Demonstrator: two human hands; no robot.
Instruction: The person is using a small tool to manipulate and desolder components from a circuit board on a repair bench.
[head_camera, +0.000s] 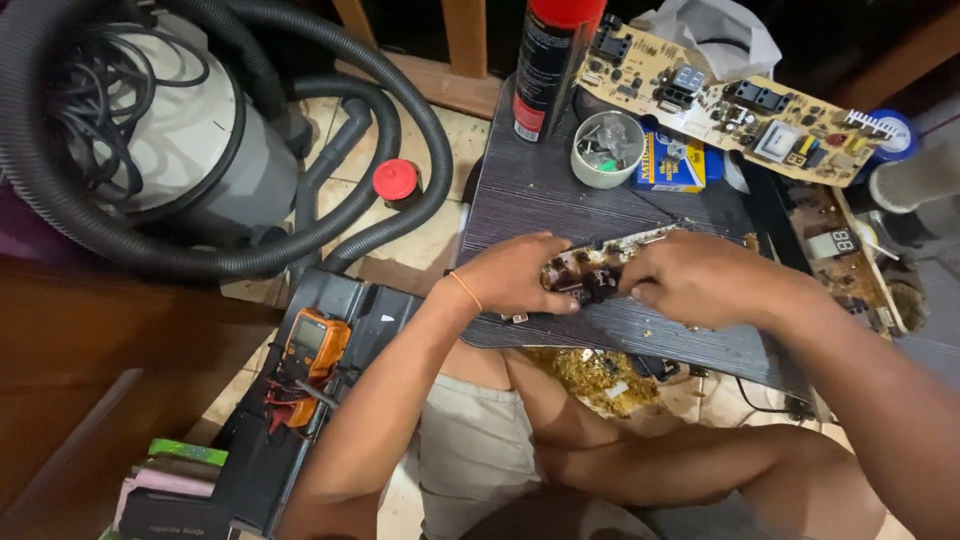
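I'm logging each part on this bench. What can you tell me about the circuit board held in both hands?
The circuit board is a long, narrow strip, browned and grimy, studded with small dark components. It lies tilted just above the dark tabletop. The left hand grips its near end, the right hand covers its middle; its far end pokes out beyond.

Both hands, left (515, 275) and right (700, 278), gripping a brown circuit board (592, 268) (dirty, component-studded) over the dark tabletop (540, 190).

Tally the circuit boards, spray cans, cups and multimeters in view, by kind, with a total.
Circuit boards: 3 (held board, long board, right-edge board)
Spray cans: 1
Cups: 1
Multimeters: 1
Total: 6
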